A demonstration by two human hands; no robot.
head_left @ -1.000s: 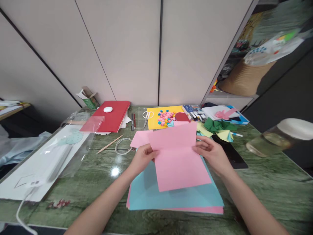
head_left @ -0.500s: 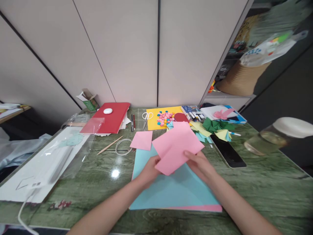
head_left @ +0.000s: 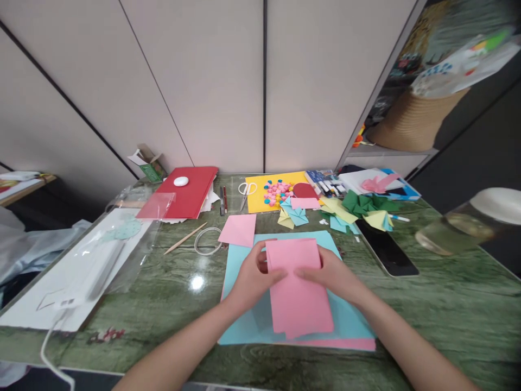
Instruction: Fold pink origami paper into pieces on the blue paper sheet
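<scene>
A pink sheet of paper [head_left: 299, 296] lies folded lengthwise over a stack of light blue paper [head_left: 244, 320] on the green marble table [head_left: 171, 293]. My left hand [head_left: 254, 277] grips the sheet's upper left edge, thumb on top. My right hand [head_left: 331, 274] presses on its right side, fingers laid over the fold. A small pink paper square [head_left: 239, 229] lies just beyond the blue stack.
Behind the stack lie white scissors [head_left: 246, 191], a yellow sheet with coloured beads [head_left: 277, 194], folded paper pieces [head_left: 350, 212], markers [head_left: 330, 187] and a red folder [head_left: 189, 193]. A black phone [head_left: 386, 247] and a glass jar [head_left: 468, 222] are at right; a plastic-wrapped white sheet [head_left: 77, 266] at left.
The pink sheet was held open, then turned in the air, and now lies folded narrow on the blue stack. Both hands came down with it and closer together.
</scene>
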